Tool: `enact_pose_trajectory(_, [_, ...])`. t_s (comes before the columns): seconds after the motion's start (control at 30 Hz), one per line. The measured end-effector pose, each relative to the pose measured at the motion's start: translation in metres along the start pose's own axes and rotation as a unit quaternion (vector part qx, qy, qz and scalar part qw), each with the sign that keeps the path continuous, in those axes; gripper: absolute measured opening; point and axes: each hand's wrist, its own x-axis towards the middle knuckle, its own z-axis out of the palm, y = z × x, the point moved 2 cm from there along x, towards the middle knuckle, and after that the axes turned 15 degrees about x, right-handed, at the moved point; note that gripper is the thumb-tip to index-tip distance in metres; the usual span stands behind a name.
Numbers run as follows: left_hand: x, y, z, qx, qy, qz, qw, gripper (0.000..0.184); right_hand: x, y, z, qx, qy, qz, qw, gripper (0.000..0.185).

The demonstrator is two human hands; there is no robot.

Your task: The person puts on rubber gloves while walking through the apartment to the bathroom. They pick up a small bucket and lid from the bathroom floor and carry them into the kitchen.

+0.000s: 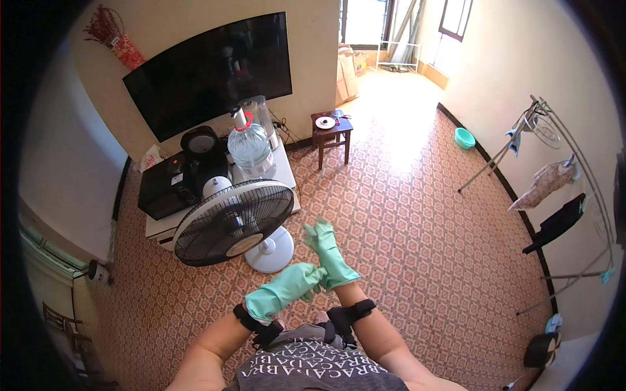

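Observation:
Both of my hands wear mint-green rubber gloves with long cuffs. My left hand (292, 285) reaches across to the right wrist, its fingers closed on the cuff of the right rubber glove (339, 272). Raised in front of me, my right hand (321, 238) points away with its fingers stretched out and holds nothing. Black straps (353, 314) circle both forearms below the gloves. Just ahead and to the left of my hands stands a fan (236, 221) with a white round base.
A low white cabinet (287, 176) carries a large water bottle (250, 146) and black speakers (166, 186). Beyond are a wall-mounted television (212, 72) and a small wooden stool (332, 133). On the right, a drying rack (574, 140) holds clothes, with a green basin (464, 138) farther back.

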Motion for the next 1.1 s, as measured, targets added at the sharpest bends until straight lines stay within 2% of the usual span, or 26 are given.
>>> enact_pose_trajectory(0.03, [0.001, 0.004, -0.003, 0.022, 0.019, 0.015, 0.999, 0.046, 0.027, 0.000, -0.010, -0.130, -0.014, -0.088, 0.988, 0.034])
enact_pose_trajectory(0.13, [-0.004, 0.016, -0.004, 0.030, 0.034, 0.033, 0.998, 0.050, 0.045, 0.009, -0.021, -0.049, -0.015, -0.098, 0.994, 0.036])
enact_pose_trajectory(0.17, [-0.002, 0.009, -0.003, 0.019, 0.017, 0.030, 0.999, 0.049, 0.041, 0.007, -0.016, -0.278, -0.086, -0.208, 0.934, 0.037])
enact_pose_trajectory(0.27, [0.005, -0.001, -0.004, 0.018, 0.007, 0.035, 0.999, 0.045, 0.011, 0.003, -0.012, -0.489, -0.199, -0.237, 0.816, 0.041])
enact_pose_trajectory(0.3, [0.005, -0.002, -0.003, 0.026, 0.014, 0.045, 0.999, 0.042, 0.002, 0.002, -0.004, -0.355, -0.168, -0.128, 0.911, 0.044])
enact_pose_trajectory(0.33, [0.005, -0.003, -0.001, 0.027, 0.014, 0.045, 0.999, 0.042, -0.001, 0.002, 0.001, -0.207, -0.132, -0.013, 0.969, 0.046])
enact_pose_trajectory(0.37, [0.005, -0.002, 0.002, 0.062, 0.041, 0.069, 0.995, 0.043, 0.005, 0.002, -0.004, -0.207, -0.132, -0.014, 0.969, 0.046])
enact_pose_trajectory(0.4, [0.005, 0.002, 0.003, 0.098, 0.068, 0.092, 0.989, 0.045, 0.014, 0.000, -0.005, -0.470, -0.208, -0.171, 0.841, 0.048])
enact_pose_trajectory(0.43, [0.005, 0.006, 0.005, 0.099, 0.068, 0.092, 0.988, 0.045, 0.019, 0.002, -0.008, -0.678, -0.260, -0.308, 0.615, 0.050])
enact_pose_trajectory(0.47, [0.001, 0.016, 0.007, 0.125, 0.074, 0.125, 0.981, 0.045, 0.011, 0.002, 0.000, -0.678, -0.260, -0.307, 0.615, 0.050])
enact_pose_trajectory(0.5, [-0.003, 0.023, 0.009, 0.151, 0.081, 0.158, 0.973, 0.046, -0.004, 0.000, 0.014, -0.581, -0.279, -0.214, 0.734, 0.054])
enact_pose_trajectory(0.6, [-0.008, 0.029, 0.012, 0.208, 0.050, 0.144, 0.966, 0.048, 0.025, 0.021, -0.007, -0.414, -0.273, 0.001, 0.868, 0.059])
enact_pose_trajectory(0.63, [-0.008, 0.030, 0.014, 0.209, 0.050, 0.144, 0.966, 0.048, 0.027, 0.031, -0.017, -0.186, -0.224, 0.034, 0.956, 0.062])
enact_pose_trajectory(0.67, [-0.008, 0.030, 0.017, 0.171, 0.048, 0.151, 0.972, 0.048, 0.028, 0.038, -0.025, 0.053, -0.160, 0.066, 0.984, 0.065])
enact_pose_trajectory(0.73, [-0.004, 0.025, 0.019, 0.134, 0.049, 0.162, 0.976, 0.049, 0.012, 0.029, -0.002, 0.028, -0.200, 0.059, 0.978, 0.061])
enact_pose_trajectory(0.83, [0.001, 0.016, 0.020, 0.071, 0.024, 0.105, 0.992, 0.050, -0.047, 0.001, 0.060, -0.043, -0.310, 0.041, 0.949, 0.050])
enact_pose_trajectory(0.87, [-0.007, 0.027, 0.010, 0.031, -0.001, 0.053, 0.998, 0.050, -0.062, -0.011, 0.074, -0.067, -0.346, 0.034, 0.935, 0.047])
enact_pose_trajectory(0.9, [-0.012, 0.032, 0.004, -0.009, -0.027, 0.000, 1.000, 0.051, -0.065, -0.020, 0.063, -0.079, -0.362, 0.029, 0.928, 0.046])
enact_pose_trajectory(0.93, [-0.011, 0.027, 0.001, -0.009, -0.029, 0.000, 1.000, 0.051, -0.068, -0.029, 0.051, -0.091, -0.378, 0.025, 0.921, 0.045])
enact_pose_trajectory(0.97, [-0.006, 0.016, -0.004, 0.053, 0.000, -0.029, 0.998, 0.051, -0.066, -0.034, 0.020, -0.376, -0.286, -0.031, 0.881, 0.044])
enact_pose_trajectory(1.0, [-0.002, 0.006, -0.008, 0.116, 0.029, -0.059, 0.991, 0.052, -0.061, -0.035, -0.005, -0.515, -0.226, -0.103, 0.820, 0.042])
enact_pose_trajectory(1.03, [0.001, 0.001, -0.009, 0.124, 0.028, -0.014, 0.992, 0.051, -0.063, -0.037, -0.013, -0.641, -0.151, -0.154, 0.737, 0.040])
enact_pose_trajectory(1.07, [0.003, -0.003, -0.007, 0.124, 0.028, -0.014, 0.992, 0.051, -0.061, -0.032, -0.018, -0.640, -0.151, -0.154, 0.737, 0.040])
enact_pose_trajectory(1.1, [0.003, -0.001, -0.004, 0.065, 0.025, 0.024, 0.997, 0.052, -0.063, -0.029, -0.014, -0.613, -0.148, -0.164, 0.759, 0.044])
